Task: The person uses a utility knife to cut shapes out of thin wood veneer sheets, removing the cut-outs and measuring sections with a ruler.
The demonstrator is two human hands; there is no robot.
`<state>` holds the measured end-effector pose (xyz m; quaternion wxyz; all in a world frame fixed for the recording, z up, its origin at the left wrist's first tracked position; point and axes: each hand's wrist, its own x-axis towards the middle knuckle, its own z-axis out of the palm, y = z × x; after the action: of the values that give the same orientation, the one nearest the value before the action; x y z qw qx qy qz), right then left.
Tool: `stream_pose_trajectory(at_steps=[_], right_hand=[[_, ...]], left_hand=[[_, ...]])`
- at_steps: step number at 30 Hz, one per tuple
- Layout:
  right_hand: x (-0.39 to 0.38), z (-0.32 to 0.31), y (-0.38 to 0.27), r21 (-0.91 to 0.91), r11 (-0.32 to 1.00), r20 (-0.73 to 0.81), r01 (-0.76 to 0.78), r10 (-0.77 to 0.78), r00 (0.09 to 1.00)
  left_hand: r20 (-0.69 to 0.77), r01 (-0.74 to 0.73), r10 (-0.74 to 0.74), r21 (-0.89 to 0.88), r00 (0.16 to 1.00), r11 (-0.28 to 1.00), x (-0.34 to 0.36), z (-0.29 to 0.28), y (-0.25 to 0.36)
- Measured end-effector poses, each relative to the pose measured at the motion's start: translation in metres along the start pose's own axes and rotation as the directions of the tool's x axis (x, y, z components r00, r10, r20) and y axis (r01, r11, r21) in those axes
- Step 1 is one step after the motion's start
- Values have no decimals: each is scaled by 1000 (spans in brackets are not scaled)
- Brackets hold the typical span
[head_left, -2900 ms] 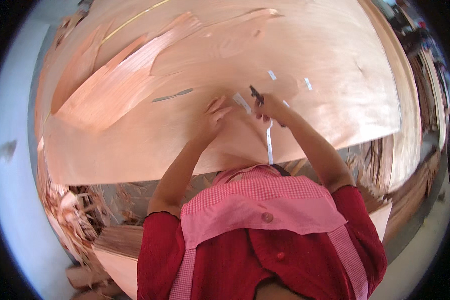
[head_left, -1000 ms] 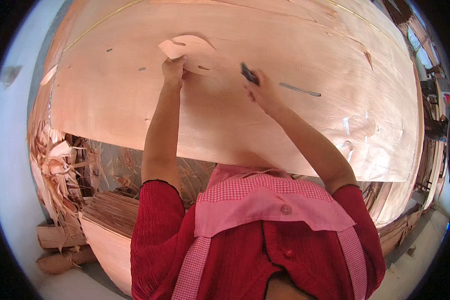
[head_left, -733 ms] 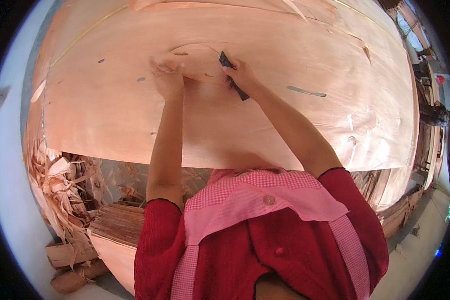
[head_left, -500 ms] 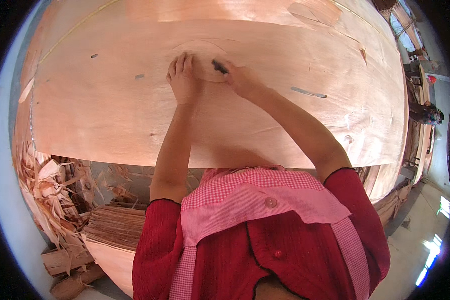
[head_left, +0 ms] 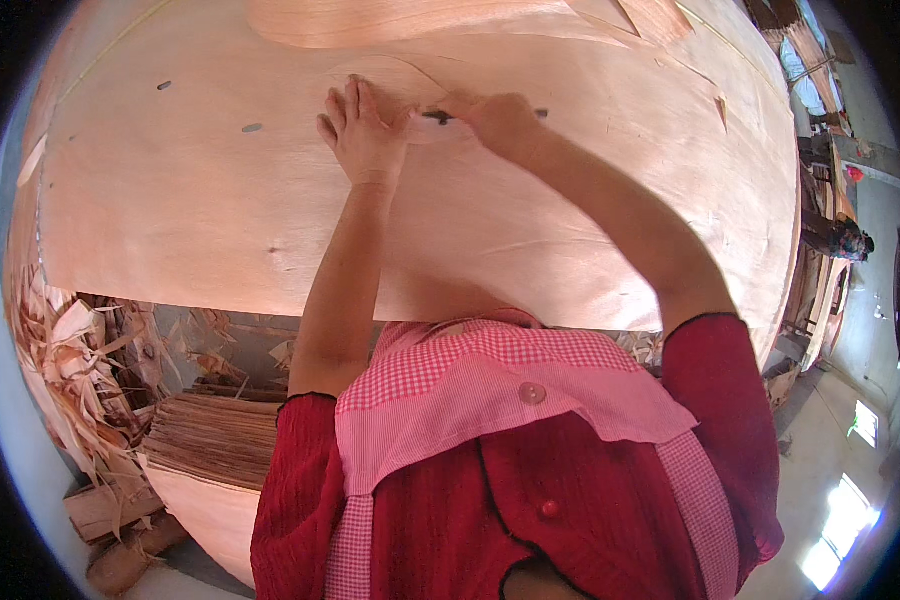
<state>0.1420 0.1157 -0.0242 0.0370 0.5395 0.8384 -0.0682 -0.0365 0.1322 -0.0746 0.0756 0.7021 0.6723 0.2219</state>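
Left hand point(head_left: 365, 135) lies flat, fingers apart, at the rounded veneer patch point(head_left: 400, 80) atop the broad veneer sheet point(head_left: 200, 200); right hand point(head_left: 500, 120), its grip clamped round a dark tool point(head_left: 437, 117), works alongside! The patch looks light, bendy, easily split: best supported with 2 hands at opposite edges.

Veneer piece point(head_left: 395, 80): formerly raised in left hand point(head_left: 365, 135), now flat beneath it. Right hand point(head_left: 495, 120) with dark tool point(head_left: 437, 117): formerly apart, now just beside left hand.
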Motion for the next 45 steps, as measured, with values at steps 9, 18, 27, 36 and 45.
stream_pose_trajectory(at_steps=[9,18,27,36,45], right_hand=[[23,-2,48,247,961,-182,124,-80,980],[57,-4,-2,124,974,-136,191,-174,975],[-36,-6,-9,304,887,-12,-348,369,929],[78,-19,-9,360,909,-55,-209,244,968],[66,-42,39,984,101,33,-145,699,715]], left_hand=[[-54,90,-107,-252,993,964,-2,-10,2],[35,142,-137,-226,990,964,-1,-12,6],[-98,10,-9,9,995,1000,-2,-3,-4],[-135,-599,594,5,793,801,1,6,5],[97,-550,542,170,835,818,2,-22,47]])
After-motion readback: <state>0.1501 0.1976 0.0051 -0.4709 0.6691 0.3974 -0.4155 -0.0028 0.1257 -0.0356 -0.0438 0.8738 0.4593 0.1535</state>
